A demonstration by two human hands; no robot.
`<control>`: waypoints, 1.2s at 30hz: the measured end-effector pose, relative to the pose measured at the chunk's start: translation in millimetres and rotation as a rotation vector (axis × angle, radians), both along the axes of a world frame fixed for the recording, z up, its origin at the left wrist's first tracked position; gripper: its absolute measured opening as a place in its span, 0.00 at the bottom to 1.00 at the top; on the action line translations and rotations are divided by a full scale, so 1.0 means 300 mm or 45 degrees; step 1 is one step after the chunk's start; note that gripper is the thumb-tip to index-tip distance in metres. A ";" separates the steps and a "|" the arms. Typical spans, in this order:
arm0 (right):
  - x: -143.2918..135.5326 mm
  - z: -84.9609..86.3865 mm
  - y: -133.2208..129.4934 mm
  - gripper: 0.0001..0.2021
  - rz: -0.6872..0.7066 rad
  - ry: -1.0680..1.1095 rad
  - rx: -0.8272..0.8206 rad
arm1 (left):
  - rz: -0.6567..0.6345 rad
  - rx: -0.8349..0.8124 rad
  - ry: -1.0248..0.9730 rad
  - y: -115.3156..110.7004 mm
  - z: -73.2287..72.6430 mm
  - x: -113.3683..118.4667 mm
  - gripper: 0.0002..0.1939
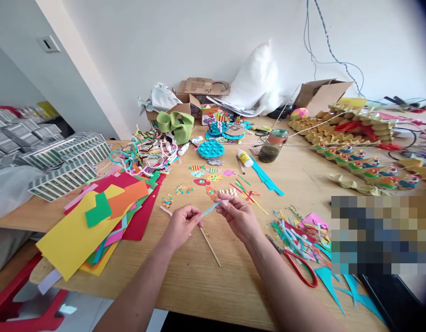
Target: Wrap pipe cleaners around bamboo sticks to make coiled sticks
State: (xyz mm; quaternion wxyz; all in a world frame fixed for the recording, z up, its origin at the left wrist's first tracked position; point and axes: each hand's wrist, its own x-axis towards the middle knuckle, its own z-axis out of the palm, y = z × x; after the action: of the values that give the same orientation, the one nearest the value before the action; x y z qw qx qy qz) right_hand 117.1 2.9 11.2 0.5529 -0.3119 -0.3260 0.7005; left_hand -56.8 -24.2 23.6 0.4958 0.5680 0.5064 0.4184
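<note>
A thin light-blue strip [212, 208], which looks twisted, stretches between my two hands above the table. My left hand [181, 227] pinches its left end and my right hand [241, 217] pinches the other. A thin wooden stick [210, 248] slants down from beneath my left fingers; I cannot tell whether they touch it. A whitish strip end [165, 210] shows past my left hand. Just beyond my hands are colourful paper fish [202, 182], small white pieces [228, 191] and narrow coloured strips [249, 196].
Coloured sheets [71, 237] are stacked at left. Red-handled scissors [303, 267] lie beside my right forearm, near paper scraps [299, 235]. Farther back stand a glue bottle [245, 158], a glass jar [273, 146] and a blue scalloped disc [210, 150]. Egg cartons [323, 129] fill the right back.
</note>
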 end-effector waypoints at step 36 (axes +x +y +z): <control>-0.010 -0.024 -0.014 0.11 -0.533 -0.758 0.357 | -0.047 -0.266 -0.234 -0.009 -0.071 -0.048 0.17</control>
State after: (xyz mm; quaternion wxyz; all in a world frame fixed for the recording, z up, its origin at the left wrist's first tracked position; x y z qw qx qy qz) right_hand 114.0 -1.2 4.0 0.6023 -0.4826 -0.4942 0.4001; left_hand -71.3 -27.0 2.3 0.6041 0.4819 0.4891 0.4044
